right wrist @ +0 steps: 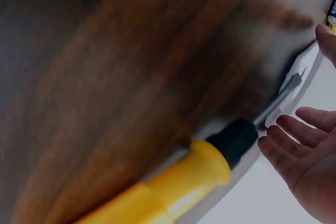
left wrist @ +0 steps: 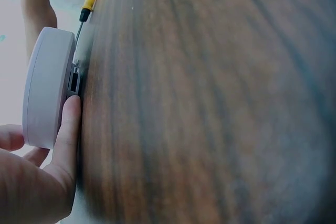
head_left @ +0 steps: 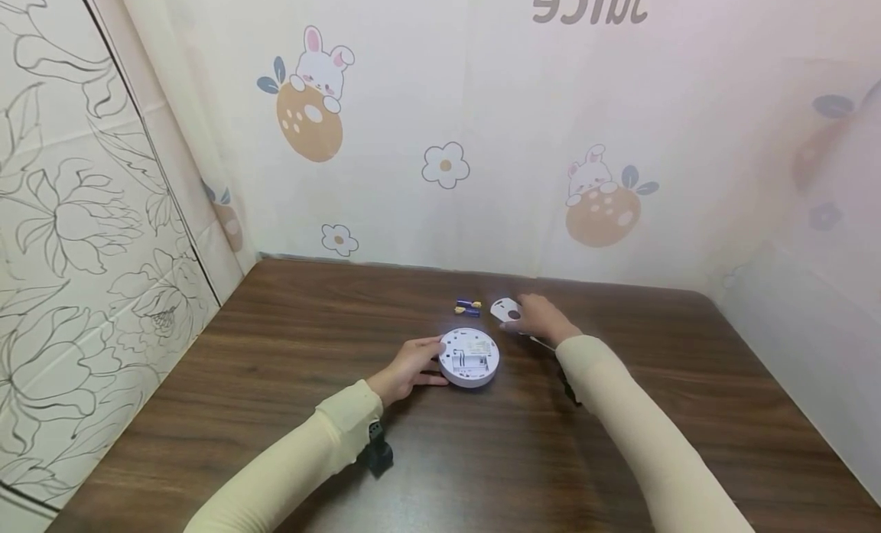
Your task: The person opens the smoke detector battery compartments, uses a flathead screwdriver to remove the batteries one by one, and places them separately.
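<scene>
My left hand (head_left: 413, 368) grips a round white smoke detector (head_left: 469, 376) by its left side, thumb at the top edge and fingers low along the rim. Its back faces up, with an uncovered battery compartment. In the left wrist view, the detector (left wrist: 47, 87) stands edge-on between thumb and fingers. My right hand (head_left: 544, 319) is at a flat white plate (head_left: 505, 309), thumb and fingers spread around its right end. A yellow-handled screwdriver (right wrist: 173, 182) lies beneath that hand, its shaft overlapping the plate in the right wrist view.
Two blue-and-gold batteries (head_left: 468, 308) lie behind the detector, left of the plate. The brown wooden table (head_left: 289, 349) meets a patterned curtain (head_left: 413, 212) at its back edge. Black wrist-worn gear (head_left: 377, 450) hangs below the left sleeve.
</scene>
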### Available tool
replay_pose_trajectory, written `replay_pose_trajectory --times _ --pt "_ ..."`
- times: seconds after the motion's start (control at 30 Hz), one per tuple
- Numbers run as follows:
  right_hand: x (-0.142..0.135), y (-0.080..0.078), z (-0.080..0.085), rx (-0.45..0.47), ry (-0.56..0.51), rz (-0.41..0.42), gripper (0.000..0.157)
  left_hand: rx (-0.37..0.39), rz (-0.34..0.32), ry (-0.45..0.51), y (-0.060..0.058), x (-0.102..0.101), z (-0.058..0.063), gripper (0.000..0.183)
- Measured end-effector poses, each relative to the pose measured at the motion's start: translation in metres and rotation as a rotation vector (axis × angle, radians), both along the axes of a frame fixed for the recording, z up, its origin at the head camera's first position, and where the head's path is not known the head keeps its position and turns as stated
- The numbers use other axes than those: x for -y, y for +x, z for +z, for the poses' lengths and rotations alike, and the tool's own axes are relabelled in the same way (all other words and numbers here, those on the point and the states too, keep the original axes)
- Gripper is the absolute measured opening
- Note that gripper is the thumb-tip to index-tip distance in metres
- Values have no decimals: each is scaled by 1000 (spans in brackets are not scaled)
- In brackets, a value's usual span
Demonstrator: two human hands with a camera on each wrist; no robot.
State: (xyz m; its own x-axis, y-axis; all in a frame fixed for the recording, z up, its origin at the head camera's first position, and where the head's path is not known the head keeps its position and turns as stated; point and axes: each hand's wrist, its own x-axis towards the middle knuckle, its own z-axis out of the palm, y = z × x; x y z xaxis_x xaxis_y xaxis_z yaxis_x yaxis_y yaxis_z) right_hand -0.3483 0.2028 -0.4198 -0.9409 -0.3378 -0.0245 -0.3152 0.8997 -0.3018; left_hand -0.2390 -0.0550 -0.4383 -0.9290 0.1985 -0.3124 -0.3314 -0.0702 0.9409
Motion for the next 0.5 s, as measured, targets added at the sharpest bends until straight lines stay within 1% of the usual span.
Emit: replay_pose_trajectory --times 0.17,0.23,0.37,0.5 --pt "2 0 -1 -7 17 -30 53 7 3 -1 0 -1 2 41" --pt "3 1 -1 -15 12 -34 48 4 5 -2 1 -1 3 41" --pt "5 3 0 -30 -6 -30 36 7 4 -1 0 -1 0 41" --pt "6 4 -2 -51 -19 -33 34 2 -1 -3 -1 0 -2 41"
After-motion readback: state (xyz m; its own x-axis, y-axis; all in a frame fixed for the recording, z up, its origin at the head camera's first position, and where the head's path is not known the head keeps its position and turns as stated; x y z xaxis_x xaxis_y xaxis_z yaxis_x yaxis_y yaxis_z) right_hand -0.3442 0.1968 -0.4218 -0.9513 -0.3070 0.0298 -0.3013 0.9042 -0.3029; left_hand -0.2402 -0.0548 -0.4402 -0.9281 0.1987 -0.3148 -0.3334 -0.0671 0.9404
